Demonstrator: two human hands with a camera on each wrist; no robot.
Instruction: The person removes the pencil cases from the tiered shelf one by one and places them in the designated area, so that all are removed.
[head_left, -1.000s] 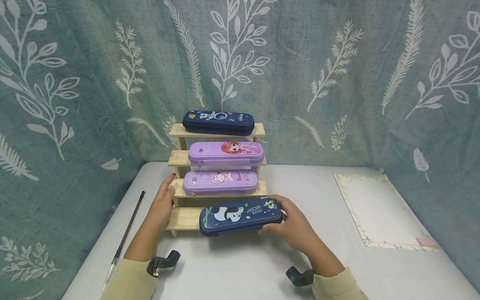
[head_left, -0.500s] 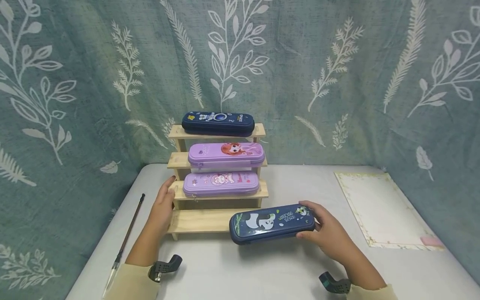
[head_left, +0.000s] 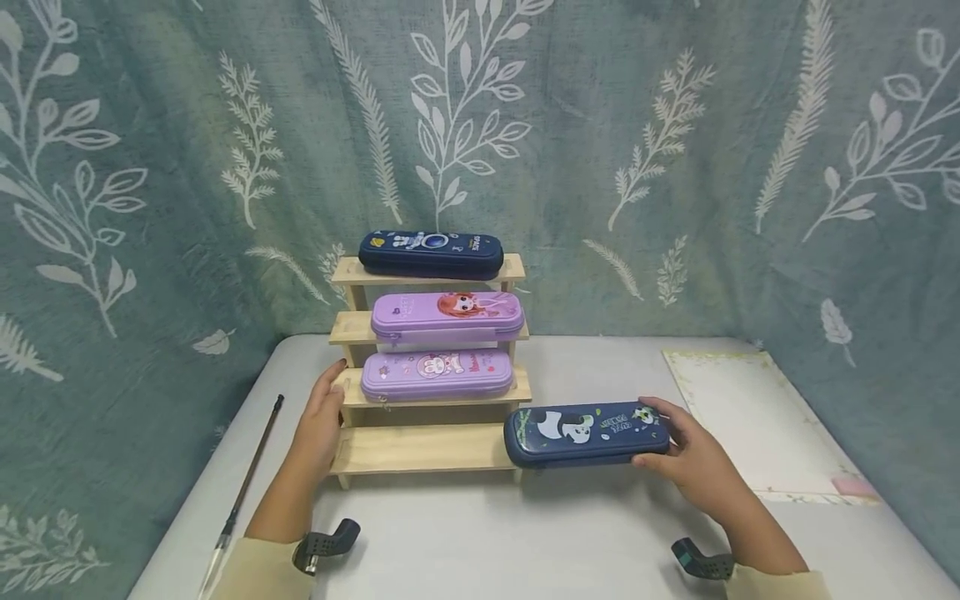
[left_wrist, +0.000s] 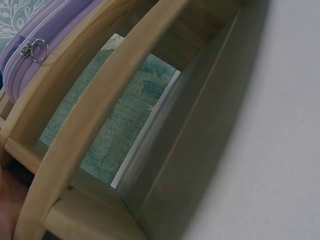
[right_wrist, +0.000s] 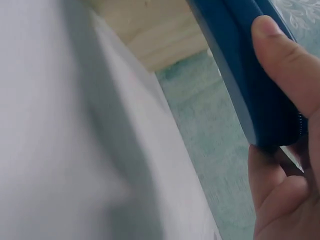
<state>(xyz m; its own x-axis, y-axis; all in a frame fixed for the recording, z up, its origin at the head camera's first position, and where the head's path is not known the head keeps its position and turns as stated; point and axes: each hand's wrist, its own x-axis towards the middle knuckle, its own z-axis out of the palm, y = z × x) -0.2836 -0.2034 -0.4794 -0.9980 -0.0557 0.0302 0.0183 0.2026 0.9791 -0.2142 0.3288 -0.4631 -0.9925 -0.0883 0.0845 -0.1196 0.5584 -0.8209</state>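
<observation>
Nearest you, a thin brown stick (head_left: pixel 255 462) lies left of your left hand (head_left: pixel 318 425), which rests at the end of the wooden rack (head_left: pixel 354 326); you can't tell how far its fingers curl. Your right hand (head_left: pixel 697 454) grips the right end of the navy panda case (head_left: pixel 588 433) between thumb and fingers, above the white table (head_left: pixel 450 533), by the bottom step (head_left: pixel 420 450) and near the floral-edged sheet (head_left: pixel 765 417). Beyond, the rabbit case (head_left: pixel 437 374), mermaid-haired purple case (head_left: pixel 447 317) and navy space case (head_left: pixel 431 255) occupy the rack before the leafy curtain (head_left: pixel 555 167).
</observation>
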